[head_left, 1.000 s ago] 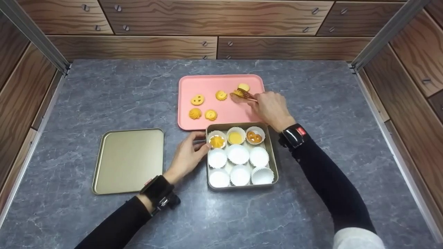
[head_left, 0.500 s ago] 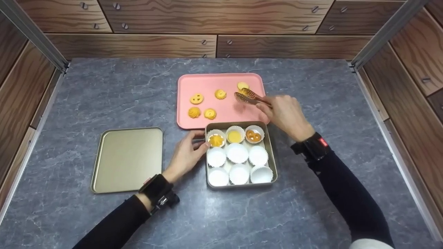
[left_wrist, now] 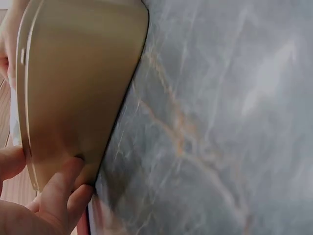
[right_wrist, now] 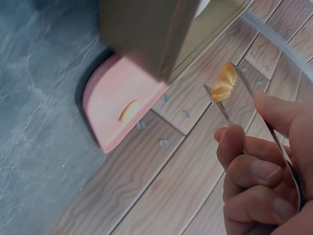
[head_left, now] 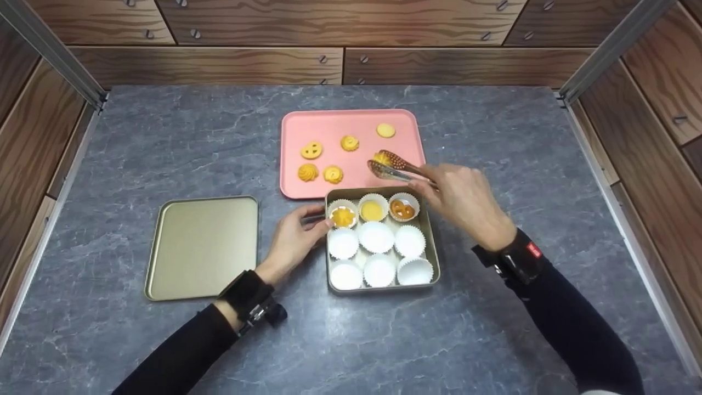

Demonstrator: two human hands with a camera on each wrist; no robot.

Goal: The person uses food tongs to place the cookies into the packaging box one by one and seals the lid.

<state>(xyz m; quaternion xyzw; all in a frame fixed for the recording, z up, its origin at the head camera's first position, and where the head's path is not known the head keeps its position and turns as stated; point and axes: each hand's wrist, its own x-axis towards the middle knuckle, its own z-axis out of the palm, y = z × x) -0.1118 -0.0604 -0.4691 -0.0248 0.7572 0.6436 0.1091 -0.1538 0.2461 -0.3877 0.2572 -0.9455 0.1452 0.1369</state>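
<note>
My right hand (head_left: 463, 200) grips a pair of brown metal tongs (right_wrist: 271, 129) with perforated tips. A golden piped cookie (right_wrist: 225, 82) is pinched between those tips, above the right part of the pink tray (head_left: 351, 120) in the head view. My left hand (head_left: 295, 233) holds the left side of a gold square tin (head_left: 384, 289), its thumb at the rim and its fingers against the outer wall (left_wrist: 78, 98). White paper cups (head_left: 377, 237) stand in rows inside the tin. The three far cups hold a flower-shaped cookie (head_left: 344, 217), a pale round cookie (head_left: 371, 210) and a pretzel (head_left: 402, 209).
On the tray lie a pale oval cookie (head_left: 386, 130), a cookie with holes (head_left: 311, 150), a swirl cookie (head_left: 308, 172) and two ring-shaped cookies (head_left: 349, 143). The tin's lid (head_left: 203, 247) lies left of my left hand. Wood-patterned panels surround the grey table.
The tongs have come away from the pale oval cookie toward me and to the right, carrying the piped cookie off the tray. The left hand stays at the tin.
</note>
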